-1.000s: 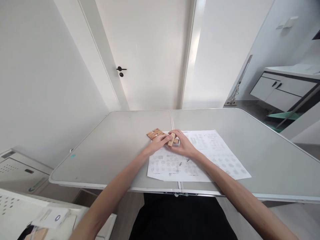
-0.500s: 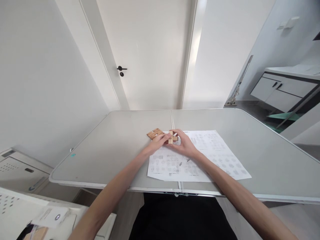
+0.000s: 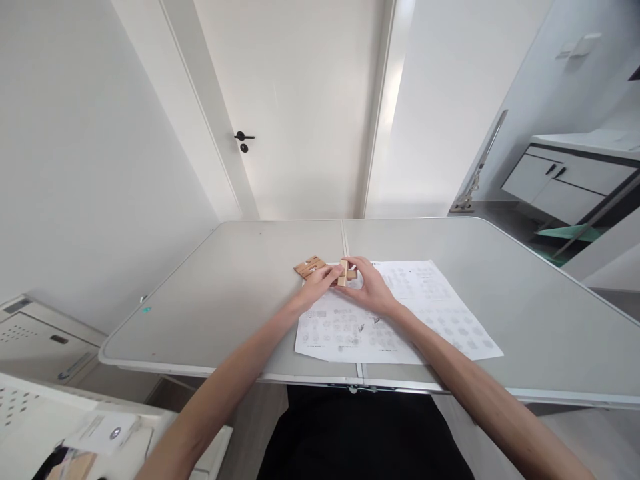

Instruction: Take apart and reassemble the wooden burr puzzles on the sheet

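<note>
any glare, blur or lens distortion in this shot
Head view: glare streaks the door frame, print on the paper sheet is too soft to read, the wooden block is small but discernible; head view also, the forearms look stretched, probably wide-angle distortion.

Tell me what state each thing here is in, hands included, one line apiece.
Left hand: closed on wooden blocks
Right hand: curled around wooden blocks
Wooden blocks: crossed, between both hands
Brown wooden pieces: lying flat
Printed sheet: spread out, partly covered
Table: opened flat
Door: appears shut
Cabinet doors: appear shut
</note>
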`<state>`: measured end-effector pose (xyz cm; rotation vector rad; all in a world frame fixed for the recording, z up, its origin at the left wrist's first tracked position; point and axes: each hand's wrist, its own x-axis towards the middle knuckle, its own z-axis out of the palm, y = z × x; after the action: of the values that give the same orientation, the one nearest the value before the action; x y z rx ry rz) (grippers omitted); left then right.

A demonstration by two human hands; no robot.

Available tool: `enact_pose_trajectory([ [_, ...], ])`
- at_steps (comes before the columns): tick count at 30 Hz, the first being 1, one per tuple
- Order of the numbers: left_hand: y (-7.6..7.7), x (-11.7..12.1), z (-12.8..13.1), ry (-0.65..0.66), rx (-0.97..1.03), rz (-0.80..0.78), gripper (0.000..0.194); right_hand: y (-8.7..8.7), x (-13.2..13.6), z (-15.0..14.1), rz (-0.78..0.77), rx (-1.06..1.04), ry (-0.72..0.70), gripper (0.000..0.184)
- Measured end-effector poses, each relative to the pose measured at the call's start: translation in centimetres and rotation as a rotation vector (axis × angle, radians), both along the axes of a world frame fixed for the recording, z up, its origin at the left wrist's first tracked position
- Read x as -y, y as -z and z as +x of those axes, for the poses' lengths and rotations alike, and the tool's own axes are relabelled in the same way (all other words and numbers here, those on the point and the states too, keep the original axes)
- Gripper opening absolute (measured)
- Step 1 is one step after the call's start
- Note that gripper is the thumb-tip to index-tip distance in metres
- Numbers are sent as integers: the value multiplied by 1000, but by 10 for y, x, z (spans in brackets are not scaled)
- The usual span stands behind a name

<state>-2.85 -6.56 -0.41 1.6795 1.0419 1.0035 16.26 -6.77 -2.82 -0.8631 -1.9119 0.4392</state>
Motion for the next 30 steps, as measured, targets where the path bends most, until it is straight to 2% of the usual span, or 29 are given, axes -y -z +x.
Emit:
enact_pose_trajectory([
  [9, 2, 0, 1, 70, 124, -106, 59, -2, 2, 0, 37, 13, 36, 60],
  [14, -3, -2, -3, 144, 314, -206, 57, -5, 4, 0, 36, 2, 1, 62],
  [16, -3, -4, -5, 127, 408, -230, 55, -7, 5, 0, 40, -13, 15, 55],
  [19, -3, -7, -7, 84, 491, -254, 52, -8, 5, 1, 66, -13, 49, 35],
  [21, -3, -7, -6, 110, 495, -255, 50, -9, 5, 1, 98, -7, 50, 25],
  [26, -5, -3, -8, 197, 416, -212, 55, -10, 3, 2, 109, -10, 54, 19],
  [30, -12, 1, -13, 233, 250, -164, 75, -10, 1, 4, 48, -46, 66, 21],
])
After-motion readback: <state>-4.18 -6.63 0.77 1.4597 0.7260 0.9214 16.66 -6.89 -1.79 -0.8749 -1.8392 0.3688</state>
